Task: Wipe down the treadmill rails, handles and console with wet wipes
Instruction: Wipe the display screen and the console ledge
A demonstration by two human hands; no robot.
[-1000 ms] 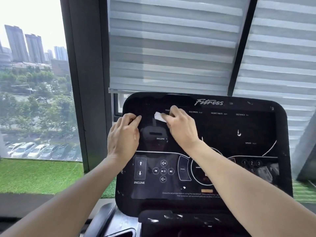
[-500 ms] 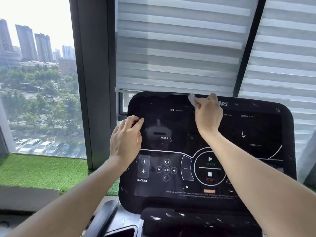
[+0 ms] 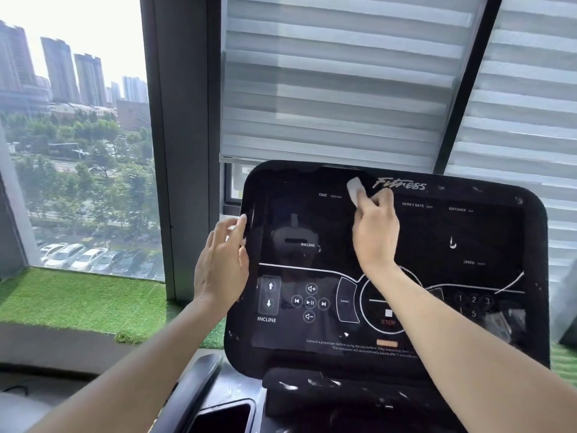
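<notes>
One small white wet wipe (image 3: 355, 188), soft, limp and nearly weightless, sits bunched at the console's twelve o'clock edge, pinched by the right hand (image 3: 374, 229) and pressed to the glossy black treadmill console (image 3: 499, 239). Bunching it under the fingertips suits it; the slick panel probably lets it glide. Half a second ago the left hand (image 3: 220, 264) rested on the screen; now its fingers are spread at the nine o'clock rim, seemingly steadying it, while the wipe has shifted slightly toward nine o'clock.
</notes>
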